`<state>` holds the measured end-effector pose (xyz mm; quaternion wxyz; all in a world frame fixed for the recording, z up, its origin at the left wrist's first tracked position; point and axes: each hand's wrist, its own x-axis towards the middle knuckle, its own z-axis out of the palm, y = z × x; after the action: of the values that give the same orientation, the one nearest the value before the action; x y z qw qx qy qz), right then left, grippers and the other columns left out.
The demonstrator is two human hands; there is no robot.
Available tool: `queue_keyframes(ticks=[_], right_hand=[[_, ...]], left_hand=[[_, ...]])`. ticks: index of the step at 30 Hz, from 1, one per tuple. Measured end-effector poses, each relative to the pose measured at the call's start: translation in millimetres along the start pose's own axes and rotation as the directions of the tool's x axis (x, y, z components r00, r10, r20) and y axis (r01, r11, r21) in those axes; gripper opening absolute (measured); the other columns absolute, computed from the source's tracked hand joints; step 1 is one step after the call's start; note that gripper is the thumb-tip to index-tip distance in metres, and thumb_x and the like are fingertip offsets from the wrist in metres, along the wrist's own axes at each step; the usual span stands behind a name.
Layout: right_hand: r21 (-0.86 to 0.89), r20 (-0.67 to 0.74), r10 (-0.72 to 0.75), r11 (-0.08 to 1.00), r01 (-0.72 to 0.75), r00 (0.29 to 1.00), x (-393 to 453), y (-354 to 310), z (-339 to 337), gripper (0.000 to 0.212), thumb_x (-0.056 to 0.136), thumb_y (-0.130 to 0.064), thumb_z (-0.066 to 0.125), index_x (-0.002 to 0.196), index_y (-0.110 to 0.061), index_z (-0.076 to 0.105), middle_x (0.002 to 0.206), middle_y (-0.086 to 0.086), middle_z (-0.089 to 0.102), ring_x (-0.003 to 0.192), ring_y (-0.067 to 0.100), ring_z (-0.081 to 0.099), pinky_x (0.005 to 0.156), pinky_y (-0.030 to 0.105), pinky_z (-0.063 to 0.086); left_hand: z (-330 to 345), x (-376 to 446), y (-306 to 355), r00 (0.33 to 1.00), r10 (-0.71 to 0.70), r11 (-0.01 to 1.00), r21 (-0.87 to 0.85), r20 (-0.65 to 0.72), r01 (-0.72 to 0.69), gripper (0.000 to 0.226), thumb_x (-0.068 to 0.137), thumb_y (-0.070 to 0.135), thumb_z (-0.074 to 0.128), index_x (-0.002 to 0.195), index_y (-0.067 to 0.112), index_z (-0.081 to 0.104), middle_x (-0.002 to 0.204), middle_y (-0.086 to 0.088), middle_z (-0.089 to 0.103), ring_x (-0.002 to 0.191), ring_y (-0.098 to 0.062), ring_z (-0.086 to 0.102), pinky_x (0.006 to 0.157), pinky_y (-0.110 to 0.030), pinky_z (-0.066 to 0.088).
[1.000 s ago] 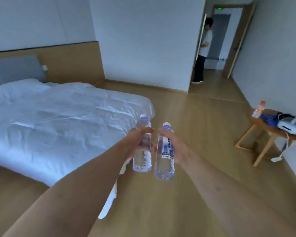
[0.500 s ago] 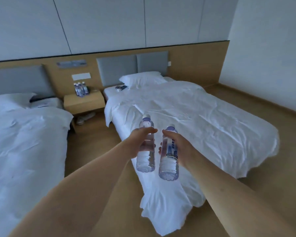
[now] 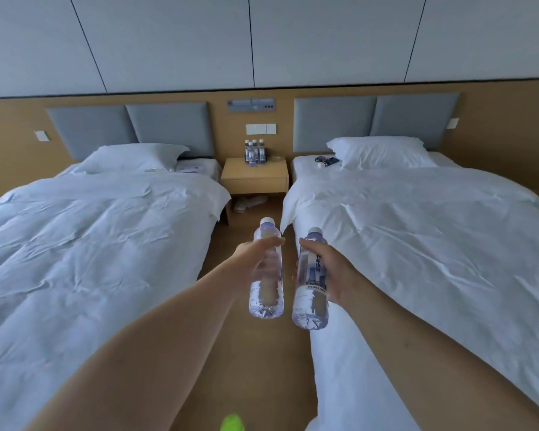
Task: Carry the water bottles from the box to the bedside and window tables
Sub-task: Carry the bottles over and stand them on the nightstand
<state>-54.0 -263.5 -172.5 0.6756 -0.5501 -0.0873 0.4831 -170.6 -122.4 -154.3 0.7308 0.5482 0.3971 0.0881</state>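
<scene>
Each hand's fingers grip one water bottle (image 3: 266, 275); three bottles (image 3: 255, 151) on bedside table (image 3: 254, 178).

Two beds (image 3: 91, 244) with white covers stand side by side. Each has a pillow (image 3: 380, 152). Shoes (image 3: 249, 203) lie on the floor between them.

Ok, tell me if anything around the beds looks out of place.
Small dark items lie loose on the right bed's sheet beside the pillow, and footwear sits on the floor under the bedside table. Nothing looks spilled or damaged.
</scene>
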Motion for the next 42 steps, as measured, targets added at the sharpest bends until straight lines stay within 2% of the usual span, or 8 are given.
queue_keyframes(ticks=[5, 11, 16, 21, 25, 32, 39, 42], right_hand=[[-0.026, -0.002, 0.010, 1.000, -0.010, 1.000, 111, -30, 39, 0.039, 0.078, -0.033, 0.082, 0.102, -0.009, 0.061, 0.071, 0.014, 0.064, 0.059, 0.030, 0.068, 0.060, 0.039, 0.059], [-0.024, -0.044, 0.039, 0.999, -0.040, 0.998, 233, -80, 86, 0.044, 0.078, -0.037, 0.083, 0.108, -0.013, 0.061, 0.073, 0.011, 0.067, 0.062, 0.027, 0.071, 0.060, 0.037, 0.059], [-0.013, -0.028, 0.060, 0.998, -0.060, 0.998, 321, -120, 106, 0.056, 0.078, -0.047, 0.083, 0.118, -0.015, 0.063, 0.090, 0.015, 0.074, 0.072, 0.031, 0.075, 0.061, 0.039, 0.059], [-0.023, 0.004, 0.090, 0.996, -0.090, 0.996, 422, -148, 116, 0.072, 0.082, -0.071, 0.065, 0.127, -0.016, 0.064, 0.109, 0.017, 0.076, 0.096, 0.034, 0.075, 0.074, 0.043, 0.061], [-0.040, -0.011, 0.085, 0.996, -0.085, 0.996, 515, -172, 114, 0.071, 0.078, -0.075, 0.066, 0.115, -0.014, 0.064, 0.081, 0.014, 0.072, 0.072, 0.029, 0.074, 0.069, 0.041, 0.061], [-0.076, 0.054, 0.113, 0.991, -0.108, 0.992, 680, -250, 105, 0.071, 0.077, -0.067, 0.072, 0.116, -0.008, 0.064, 0.082, 0.019, 0.069, 0.072, 0.032, 0.071, 0.079, 0.047, 0.061], [-0.060, 0.048, 0.154, 0.987, -0.151, 0.987, 803, -312, 98, 0.067, 0.077, -0.066, 0.072, 0.113, -0.010, 0.064, 0.080, 0.015, 0.069, 0.073, 0.031, 0.071, 0.081, 0.048, 0.061], [-0.058, -0.013, 0.173, 0.983, -0.174, 0.985, 846, -327, 93, 0.057, 0.078, -0.067, 0.068, 0.101, -0.015, 0.067, 0.073, 0.009, 0.068, 0.064, 0.023, 0.068, 0.074, 0.039, 0.059]], left_hand=[[-46, 97, 44, 0.999, 0.035, 0.999, -0.009, -0.032, -0.035, 0.049, 0.082, 0.041, 0.080, 0.117, 0.014, 0.060, 0.108, -0.012, 0.071, 0.097, -0.027, 0.071, 0.074, -0.038, 0.059], [-89, 215, 116, 0.998, -0.055, 0.997, -0.046, -0.008, 0.054, 0.039, 0.083, 0.042, 0.072, 0.110, 0.016, 0.058, 0.108, -0.016, 0.072, 0.098, -0.032, 0.071, 0.072, -0.040, 0.057], [-116, 298, 171, 0.990, -0.102, 0.995, 0.018, 0.093, 0.101, 0.062, 0.080, 0.065, 0.073, 0.117, 0.017, 0.060, 0.110, -0.015, 0.075, 0.089, -0.030, 0.078, 0.073, -0.040, 0.060], [-135, 384, 201, 0.994, -0.077, 0.989, 0.136, 0.082, 0.065, 0.084, 0.072, 0.072, 0.076, 0.130, 0.015, 0.058, 0.112, -0.015, 0.075, 0.097, -0.032, 0.076, 0.091, -0.048, 0.059], [-148, 462, 230, 0.998, 0.039, 0.990, 0.134, -0.049, -0.032, 0.069, 0.078, 0.062, 0.078, 0.127, 0.020, 0.053, 0.110, -0.015, 0.072, 0.093, -0.029, 0.075, 0.071, -0.042, 0.063], [-160, 602, 309, 0.963, 0.155, 0.975, 0.192, -0.219, -0.113, 0.051, 0.075, 0.059, 0.082, 0.106, 0.022, 0.066, 0.095, -0.009, 0.074, 0.082, -0.023, 0.073, 0.054, -0.028, 0.056], [-158, 722, 385, 0.952, 0.051, 0.997, 0.069, -0.302, -0.032, 0.039, 0.086, 0.043, 0.075, 0.111, 0.015, 0.064, 0.094, -0.011, 0.077, 0.079, -0.024, 0.077, 0.057, -0.032, 0.058], [-150, 771, 404, 0.958, -0.025, 1.000, 0.007, -0.286, 0.028, 0.034, 0.088, 0.039, 0.067, 0.113, 0.017, 0.060, 0.098, -0.014, 0.073, 0.082, -0.026, 0.072, 0.064, -0.035, 0.056]])
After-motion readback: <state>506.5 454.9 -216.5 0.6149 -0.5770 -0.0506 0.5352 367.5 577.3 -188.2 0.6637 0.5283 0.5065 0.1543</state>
